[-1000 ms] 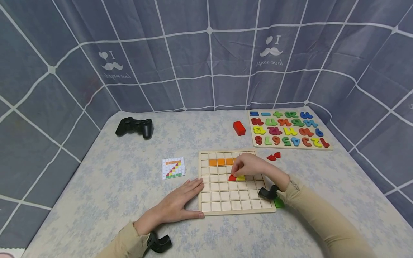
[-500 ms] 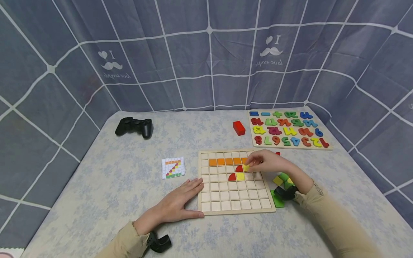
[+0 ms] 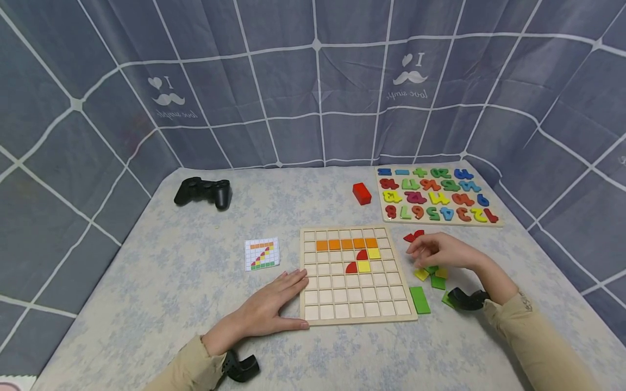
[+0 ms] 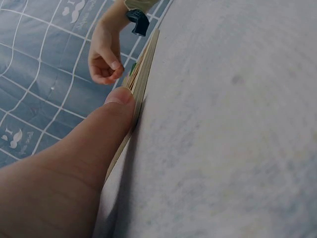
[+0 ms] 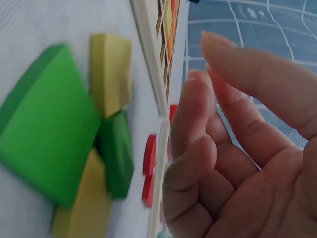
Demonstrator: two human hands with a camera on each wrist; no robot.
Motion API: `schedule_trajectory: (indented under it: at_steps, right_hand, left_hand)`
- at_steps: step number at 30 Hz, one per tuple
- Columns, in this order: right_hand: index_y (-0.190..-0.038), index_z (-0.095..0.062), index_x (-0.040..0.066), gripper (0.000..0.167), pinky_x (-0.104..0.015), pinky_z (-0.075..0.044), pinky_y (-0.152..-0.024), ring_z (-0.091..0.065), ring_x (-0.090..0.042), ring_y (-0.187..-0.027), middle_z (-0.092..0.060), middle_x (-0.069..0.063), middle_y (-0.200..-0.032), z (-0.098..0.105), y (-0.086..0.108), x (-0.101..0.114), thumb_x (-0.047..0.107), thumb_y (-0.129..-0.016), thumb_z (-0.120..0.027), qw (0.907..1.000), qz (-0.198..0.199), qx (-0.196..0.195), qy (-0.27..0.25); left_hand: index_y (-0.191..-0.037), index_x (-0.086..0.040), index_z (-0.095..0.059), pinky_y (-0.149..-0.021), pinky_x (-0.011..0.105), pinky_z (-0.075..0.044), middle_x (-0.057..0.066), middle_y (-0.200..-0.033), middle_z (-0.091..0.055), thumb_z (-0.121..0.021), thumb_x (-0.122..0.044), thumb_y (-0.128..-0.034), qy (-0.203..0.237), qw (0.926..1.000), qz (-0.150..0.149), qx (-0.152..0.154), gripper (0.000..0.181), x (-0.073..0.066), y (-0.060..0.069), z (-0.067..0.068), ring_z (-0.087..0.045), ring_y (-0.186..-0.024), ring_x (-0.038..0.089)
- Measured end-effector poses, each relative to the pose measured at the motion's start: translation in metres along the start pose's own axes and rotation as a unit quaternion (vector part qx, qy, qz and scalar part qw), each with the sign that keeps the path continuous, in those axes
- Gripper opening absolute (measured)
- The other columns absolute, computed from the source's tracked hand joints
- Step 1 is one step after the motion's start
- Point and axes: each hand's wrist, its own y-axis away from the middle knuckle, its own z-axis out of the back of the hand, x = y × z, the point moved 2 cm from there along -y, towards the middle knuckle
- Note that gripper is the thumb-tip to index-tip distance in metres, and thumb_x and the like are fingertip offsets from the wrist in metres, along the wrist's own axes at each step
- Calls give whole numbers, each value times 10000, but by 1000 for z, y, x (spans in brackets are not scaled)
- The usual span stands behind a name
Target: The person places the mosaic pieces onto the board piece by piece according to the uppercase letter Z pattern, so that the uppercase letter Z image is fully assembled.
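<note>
A wooden grid board (image 3: 342, 297) lies on the table with a row of orange squares (image 3: 346, 244), two yellow squares (image 3: 374, 253) and two red quarter-round pieces (image 3: 351, 267) set in its cells. My left hand (image 3: 266, 305) rests flat at the board's left edge, fingertips and thumb touching the frame. Right of the board, my right hand (image 3: 447, 251) hovers above loose green (image 5: 49, 124) and yellow tiles (image 5: 110, 74). Its fingers are loosely bent, and nothing shows between thumb and fingertips in the right wrist view. Two red pieces (image 3: 413, 236) lie just beyond those fingers.
A pattern card (image 3: 262, 254) lies left of the board, and a green tile (image 3: 419, 300) touches its right edge. Farther back are a black game controller (image 3: 203, 193), a red block (image 3: 362, 194) and a number puzzle board (image 3: 440, 220). A grid-patterned curtain (image 3: 313, 81) stands behind.
My right hand set a second red piece and a yellow square into the board, then moved right, off the board, to above the loose tiles. The left hand has stayed still.
</note>
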Motion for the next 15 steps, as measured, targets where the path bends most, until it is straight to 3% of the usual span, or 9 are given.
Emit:
schedule_trajectory:
  at_steps: [15]
  right_hand:
    - [-1095, -619, -11, 326, -236, -484, -581, -550, -146, -641, -628, -106, -948, -2, 9, -19, 121, -817, -728, 9997, -95, 206, 16]
  left_hand:
    - [-1462, -53, -330, -1161, 360, -163, 47, -1539, -235, -584, -627, -819, -21, 10000, -39, -31, 899, 0, 0, 0, -192, -1406, 178]
